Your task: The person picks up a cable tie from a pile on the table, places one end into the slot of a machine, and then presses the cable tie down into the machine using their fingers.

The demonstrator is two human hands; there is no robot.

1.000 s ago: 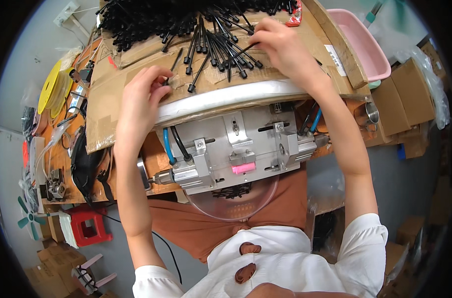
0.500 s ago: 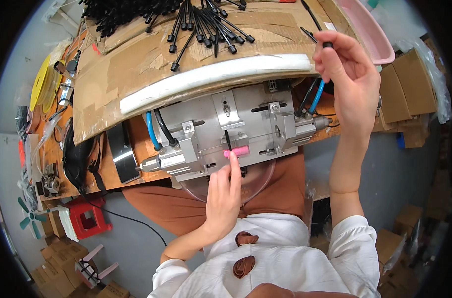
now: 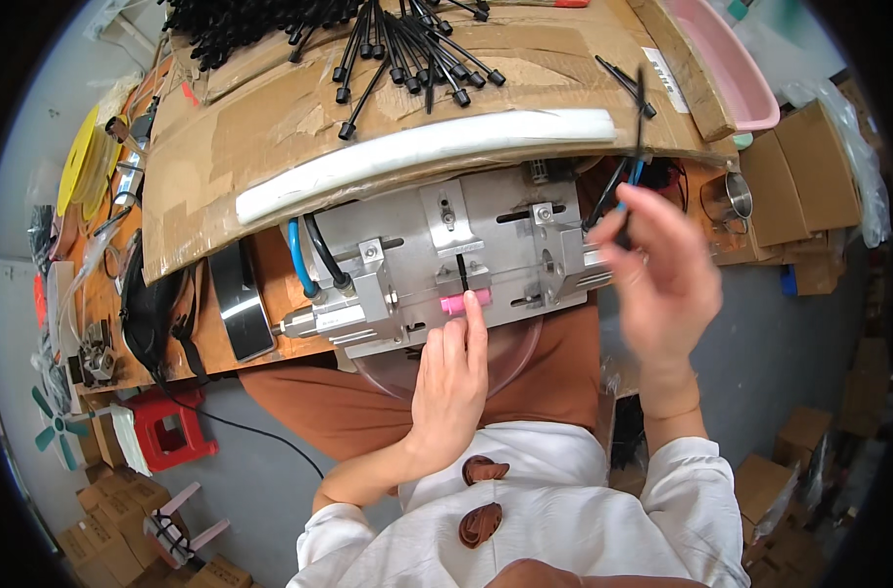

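Observation:
A metal fixture [image 3: 496,240] with clamp blocks at both sides lies in front of me. At its near middle sits a pink cylinder [image 3: 466,301], with a thin black rod [image 3: 461,269] running away from it toward the metal bracket. My left hand [image 3: 449,377] has its index finger stretched out, the tip touching the pink cylinder by the rod; the other fingers bend loosely and the thumb is hidden. Over the fixture's right end, my right hand [image 3: 667,279], blurred by motion, pinches a black capped rod [image 3: 640,127] that points up and away.
Cardboard [image 3: 299,137] beyond the fixture carries a white foam strip [image 3: 427,152] and many black capped rods [image 3: 407,64]. Blue and black hoses [image 3: 302,260] enter the fixture. A phone [image 3: 241,299] lies left, a metal cup [image 3: 729,196] and pink basket [image 3: 726,59] right.
My right hand has come down and nearer the fixture with the capped rod. My left fingertip has shifted slightly right, and the rod at the pink cylinder has moved right with it.

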